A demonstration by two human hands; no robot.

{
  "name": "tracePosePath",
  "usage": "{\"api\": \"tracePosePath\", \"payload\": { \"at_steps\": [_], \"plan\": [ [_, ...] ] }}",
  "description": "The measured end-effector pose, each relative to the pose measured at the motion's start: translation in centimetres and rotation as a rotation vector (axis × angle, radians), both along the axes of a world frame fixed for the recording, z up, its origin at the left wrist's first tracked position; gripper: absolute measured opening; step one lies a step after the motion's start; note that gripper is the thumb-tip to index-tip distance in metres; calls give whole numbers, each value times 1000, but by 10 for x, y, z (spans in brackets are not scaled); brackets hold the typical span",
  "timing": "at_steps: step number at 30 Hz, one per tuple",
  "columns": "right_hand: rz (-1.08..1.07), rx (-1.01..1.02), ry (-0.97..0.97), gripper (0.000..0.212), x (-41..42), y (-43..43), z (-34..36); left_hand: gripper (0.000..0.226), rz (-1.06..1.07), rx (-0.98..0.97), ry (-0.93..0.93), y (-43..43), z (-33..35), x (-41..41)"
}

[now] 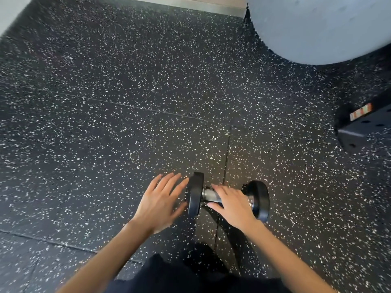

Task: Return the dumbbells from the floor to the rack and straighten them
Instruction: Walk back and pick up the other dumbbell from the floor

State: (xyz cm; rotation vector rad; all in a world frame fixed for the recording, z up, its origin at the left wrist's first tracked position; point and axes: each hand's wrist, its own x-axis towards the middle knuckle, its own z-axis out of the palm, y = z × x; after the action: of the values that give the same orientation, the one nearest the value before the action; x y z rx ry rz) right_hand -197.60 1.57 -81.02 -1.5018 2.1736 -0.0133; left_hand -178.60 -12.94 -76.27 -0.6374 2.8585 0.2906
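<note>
The floor (105, 123) here is black rubber matting flecked with white, laid in big tiles whose seams cross near the middle. Along the far edge runs a pale metal skirting strip (190, 5), and a broad, round, light grey column (317, 28) stands at the far right. Further along the right, a black steel beam with round holes (364, 127) rests on the matting. It carries a small orange-and-white striped sticker (360, 112), too blurred to read any writing on it.

The dumbbell with round black heads and a chrome handle (208, 195) lies on the floor straight in front of the person, lengthwise from left to right, well apart from the beam. The right hand (232, 205) lies over the handle, fingers fairly straight on the far side and thumb on the near side, not curled round it; whether the palm presses down I cannot tell. The left hand (157, 205) is spread flat, fingers apart, just beside the left head, its fingertips at or nearly at the rubber. Dark clothing (179, 275) shows at the bottom.
</note>
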Motion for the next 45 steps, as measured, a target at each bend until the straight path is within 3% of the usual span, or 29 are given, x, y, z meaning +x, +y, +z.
{"api": "tracePosePath", "payload": {
  "at_steps": [2, 7, 11, 15, 21, 32, 38, 45],
  "plan": [
    [15, -48, 15, 67, 0, -4, -6, 61, 9, 7, 4, -2, -1, 3],
    [27, -62, 72, 50, -8, -12, -19, 60, 32, 17, -4, -7, -15, 8],
    [21, -27, -33, 46, -12, -15, -10, 58, 51, 37, -7, -10, -10, 9],
    [-77, 80, -181, 44, -4, -8, 34, 59, 62, 53, -9, -9, 39, 10],
    [-148, 131, -226, 45, 9, 17, 190, 62, 17, 129, -74, 1, 175, 14],
    [-192, 167, -84, 59, 6, 83, 572, 58, -58, 155, 43, 36, 530, -8],
    [-506, 67, -102, 51, 21, 132, 720, 60, -311, 77, 85, 63, 667, -33],
    [-1049, -35, -185, 46, 81, 181, 780, 60, -655, 57, 93, 80, 718, -64]
  ]
}}
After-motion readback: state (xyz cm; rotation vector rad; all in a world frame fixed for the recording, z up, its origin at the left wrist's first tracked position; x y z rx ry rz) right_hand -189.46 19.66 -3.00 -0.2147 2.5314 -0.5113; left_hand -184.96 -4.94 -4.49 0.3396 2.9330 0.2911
